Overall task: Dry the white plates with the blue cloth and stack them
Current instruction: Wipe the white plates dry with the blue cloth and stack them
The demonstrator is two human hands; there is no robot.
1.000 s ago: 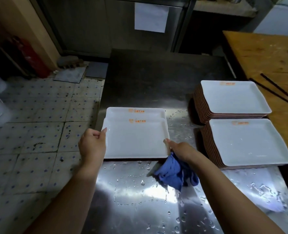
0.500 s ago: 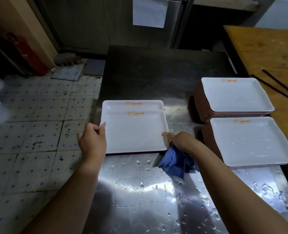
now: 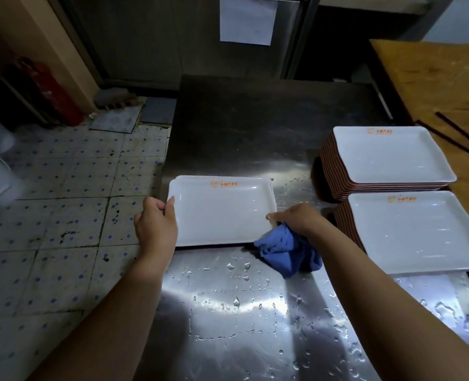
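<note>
**Both hands on top plate, desk wet**

Left hand [image 3: 156, 224] grips the left edge of the top white plate [image 3: 222, 213], thumb on the rim. Right hand [image 3: 296, 218] pinches its right edge and also clutches the blue cloth [image 3: 285, 250], which bunches onto the steel desk [image 3: 250, 312]. Plate sits almost squarely on another below. Two tall plate stacks [image 3: 392, 158] stand right, just beside each other. Water droplets on desk.

A wet steel table [image 3: 255, 127] carries three plate stacks — left [image 3: 222, 213], far-right [image 3: 387, 158], near-right [image 3: 420, 232].
</note>
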